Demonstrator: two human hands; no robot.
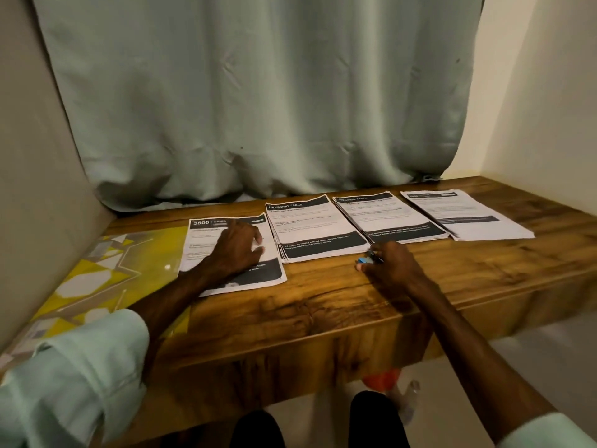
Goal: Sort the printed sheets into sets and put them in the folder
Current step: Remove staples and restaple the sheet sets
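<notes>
Left hand (237,250) — on leftmost stack (206,244)

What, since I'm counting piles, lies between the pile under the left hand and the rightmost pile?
Head view: a second pile and a third pile, side by side.

blue item (362,260) half-hidden under right hand (392,265)
</notes>
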